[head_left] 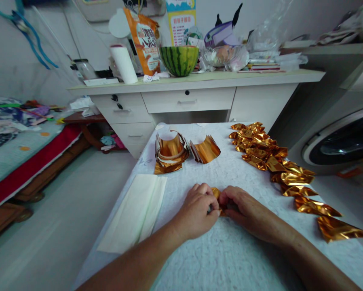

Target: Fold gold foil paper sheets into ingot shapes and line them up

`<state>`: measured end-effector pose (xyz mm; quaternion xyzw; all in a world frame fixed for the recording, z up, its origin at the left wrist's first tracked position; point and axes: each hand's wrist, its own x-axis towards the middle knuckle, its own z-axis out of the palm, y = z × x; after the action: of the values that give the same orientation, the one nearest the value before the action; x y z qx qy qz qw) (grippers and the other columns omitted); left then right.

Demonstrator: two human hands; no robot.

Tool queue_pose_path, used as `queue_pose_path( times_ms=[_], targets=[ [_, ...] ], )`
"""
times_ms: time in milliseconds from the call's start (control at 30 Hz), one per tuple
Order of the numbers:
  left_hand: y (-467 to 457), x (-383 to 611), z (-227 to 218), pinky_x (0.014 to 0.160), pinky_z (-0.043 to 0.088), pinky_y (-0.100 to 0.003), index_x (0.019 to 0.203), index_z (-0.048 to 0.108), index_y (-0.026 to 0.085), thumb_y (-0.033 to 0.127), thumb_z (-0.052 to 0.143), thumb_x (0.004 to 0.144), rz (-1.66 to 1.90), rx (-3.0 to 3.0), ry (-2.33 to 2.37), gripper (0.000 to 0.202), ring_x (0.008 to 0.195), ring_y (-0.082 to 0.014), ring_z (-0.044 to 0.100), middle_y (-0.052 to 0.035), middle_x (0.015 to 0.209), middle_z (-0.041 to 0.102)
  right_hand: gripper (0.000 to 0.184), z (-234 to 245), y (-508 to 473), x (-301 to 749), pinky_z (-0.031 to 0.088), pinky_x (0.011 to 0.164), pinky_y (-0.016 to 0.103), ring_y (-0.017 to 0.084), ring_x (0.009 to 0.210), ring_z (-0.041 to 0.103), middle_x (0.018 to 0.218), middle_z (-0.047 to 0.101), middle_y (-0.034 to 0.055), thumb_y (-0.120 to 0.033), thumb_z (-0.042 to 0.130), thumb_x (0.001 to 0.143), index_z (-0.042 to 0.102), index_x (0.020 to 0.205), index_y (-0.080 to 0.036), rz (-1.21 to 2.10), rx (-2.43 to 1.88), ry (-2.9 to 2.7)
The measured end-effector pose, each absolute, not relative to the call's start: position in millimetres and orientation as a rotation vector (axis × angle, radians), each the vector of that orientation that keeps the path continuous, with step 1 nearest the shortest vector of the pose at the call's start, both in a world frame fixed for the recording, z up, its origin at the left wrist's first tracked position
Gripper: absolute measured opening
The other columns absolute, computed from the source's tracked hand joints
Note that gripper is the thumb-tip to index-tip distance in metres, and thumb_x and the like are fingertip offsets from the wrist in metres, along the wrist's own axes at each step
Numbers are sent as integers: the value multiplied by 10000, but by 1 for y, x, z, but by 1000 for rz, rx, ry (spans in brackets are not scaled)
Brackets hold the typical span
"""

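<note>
Foil (215,192), one piece: near centre, gripped in the curled fingers of left hand (200,210) and right hand (242,205). Folded pieces (296,179), many: right, apparently finished. Foil stacks (206,150), two: far, curved, unfolded, apparently remaining. Paper (134,212): left.

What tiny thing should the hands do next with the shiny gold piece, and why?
I'd say gently pinch one end of the gold foil piece tighter. The left hand and right hand already have their fingers on it, and the creased foil pieces on the right include some with pointed ends. The fingers hide most of its shape, though.
</note>
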<state>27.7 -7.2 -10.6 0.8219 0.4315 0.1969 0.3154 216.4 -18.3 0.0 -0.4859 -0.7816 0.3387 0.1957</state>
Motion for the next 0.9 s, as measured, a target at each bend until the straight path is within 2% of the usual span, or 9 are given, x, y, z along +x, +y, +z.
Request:
queue_pose_path(
  times_ms=[200, 533, 733, 900],
  targets=[
    [-8, 30, -13, 846, 410, -329, 716, 593, 194, 106, 589, 749, 548, 2184, 1163, 95, 953, -194, 495, -26, 937, 540, 73, -2, -19, 219, 426, 698, 285, 164, 776, 523, 847, 611, 16, -133, 581, 829, 589, 861, -198, 969, -1341, -2188],
    [-8, 31, -16, 815, 414, -322, 698, 578, 197, 97, 589, 708, 555, 2202, 1181, 101, 940, -198, 494, -25, 917, 535, 181, 2, -20, 220, 428, 708, 291, 166, 786, 520, 852, 598, 19, -49, 523, 778, 579, 866, -197, 973, -1341, -2212],
    [-7, 32, -16, 807, 414, -318, 682, 574, 193, 96, 597, 707, 557, 2207, 1191, 103, 925, -194, 496, -22, 905, 539, 158, -1, -19, 219, 432, 740, 307, 172, 812, 541, 875, 620, 32, -67, 503, 817, 576, 869, -197, 925, -1295, -2216],
    [-6, 32, -16, 801, 413, -321, 683, 577, 196, 99, 598, 707, 547, 2217, 1199, 103, 921, -198, 494, -23, 902, 539, 125, -4, -19, 214, 410, 714, 308, 178, 786, 527, 823, 609, 24, -79, 537, 795, 562, 823, -197, 834, -1359, -2242]
  ],
)
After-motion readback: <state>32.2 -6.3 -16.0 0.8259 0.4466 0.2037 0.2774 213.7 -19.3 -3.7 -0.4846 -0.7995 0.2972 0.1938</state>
